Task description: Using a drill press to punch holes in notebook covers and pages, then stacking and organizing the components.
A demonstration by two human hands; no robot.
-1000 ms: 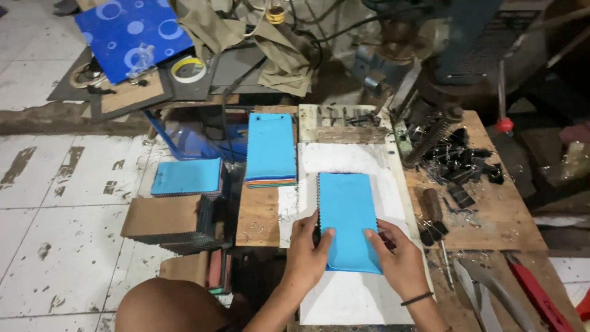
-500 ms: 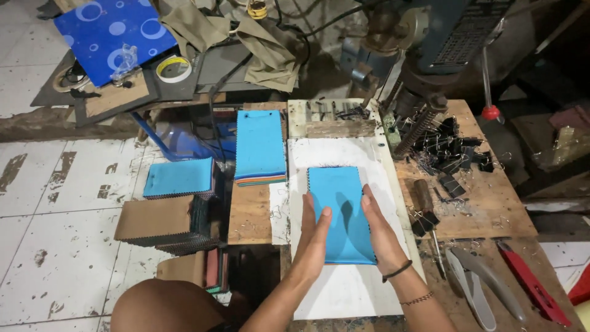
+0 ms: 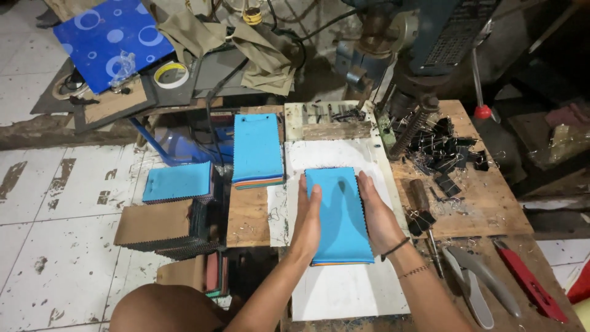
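Note:
A stack of blue fabric swatches (image 3: 340, 215) with zigzag edges lies on a white board (image 3: 344, 289) on the wooden workbench. My left hand (image 3: 307, 215) presses flat against the stack's left edge. My right hand (image 3: 378, 215) presses against its right edge. Both hands squeeze the stack between them with fingers straight. A second blue swatch stack (image 3: 257, 149) with coloured layers below lies just left of the board.
Black binder clips (image 3: 445, 150) are heaped at the bench's right back by a drill press (image 3: 424, 37). A screwdriver (image 3: 424, 203), grey shears (image 3: 476, 283) and a red tool (image 3: 528, 280) lie right. Blue (image 3: 178, 182) and brown (image 3: 153, 224) swatch stacks sit left. A tape roll (image 3: 171, 74) lies behind.
Both hands slid from the stack's near end up along its sides. The stack looks squared up and slightly nearer to me.

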